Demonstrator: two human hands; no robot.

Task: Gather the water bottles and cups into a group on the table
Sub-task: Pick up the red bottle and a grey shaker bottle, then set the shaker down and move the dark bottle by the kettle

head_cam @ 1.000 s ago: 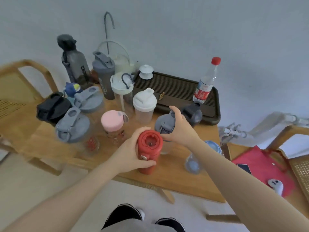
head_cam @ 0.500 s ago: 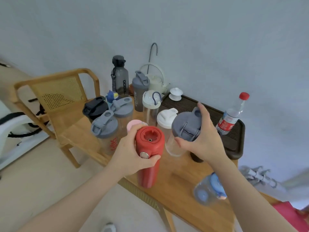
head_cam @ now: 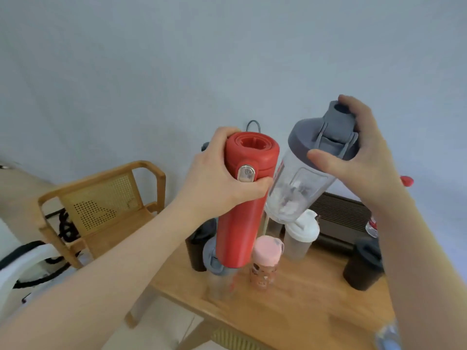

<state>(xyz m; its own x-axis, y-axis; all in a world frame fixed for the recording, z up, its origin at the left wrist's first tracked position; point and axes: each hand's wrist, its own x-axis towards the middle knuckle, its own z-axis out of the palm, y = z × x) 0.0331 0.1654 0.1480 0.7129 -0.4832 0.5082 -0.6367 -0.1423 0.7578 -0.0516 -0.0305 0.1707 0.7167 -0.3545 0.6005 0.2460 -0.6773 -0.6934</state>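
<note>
Left hand gripped red bottle, right hand gripped clear shaker, above wooden worktop (rattan chair left, pale wall behind).

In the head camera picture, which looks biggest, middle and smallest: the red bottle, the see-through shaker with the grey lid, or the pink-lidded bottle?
1. Red bottle
2. See-through shaker, close second
3. Pink-lidded bottle

Both held ones are nearer the camera, so real sizes are unsure.

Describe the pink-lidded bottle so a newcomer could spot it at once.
Start at the wooden table and look near its front-left part, just below the red bottle held up in the left hand. The pink-lidded bottle stands upright there. It alone has a pink cap, over a clear patterned body; its neighbours have grey, white or black lids.
</note>
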